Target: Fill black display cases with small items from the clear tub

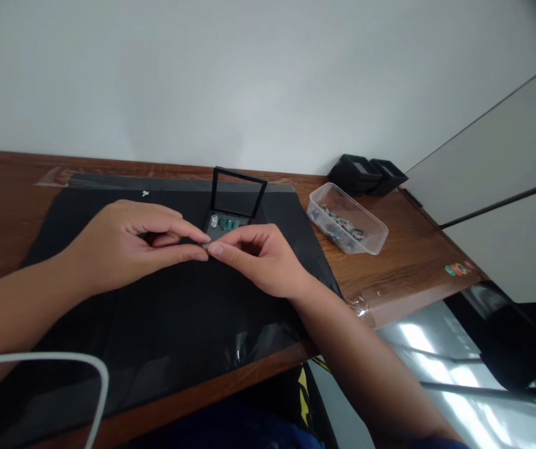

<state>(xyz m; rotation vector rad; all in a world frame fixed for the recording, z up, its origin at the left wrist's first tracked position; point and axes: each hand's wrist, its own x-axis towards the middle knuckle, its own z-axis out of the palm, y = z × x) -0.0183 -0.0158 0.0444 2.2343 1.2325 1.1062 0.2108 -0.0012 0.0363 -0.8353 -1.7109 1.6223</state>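
Note:
My left hand (pixel 132 246) and my right hand (pixel 261 259) meet fingertip to fingertip over a black mat (pixel 156 324), just in front of a small open black box (pixel 230 215). Both pinch something tiny between thumb and forefinger; I cannot make out what it is. The box stands with its lid upright and holds a few small green and silvery pieces on a grey insert. Its front edge is partly hidden behind my fingers.
A clear plastic tub (pixel 347 218) of several small coloured pieces sits on the wooden table (pixel 417 262) to the right. Two black boxes (pixel 366 173) stand behind it by the wall. A white cable (pixel 81 368) loops at bottom left.

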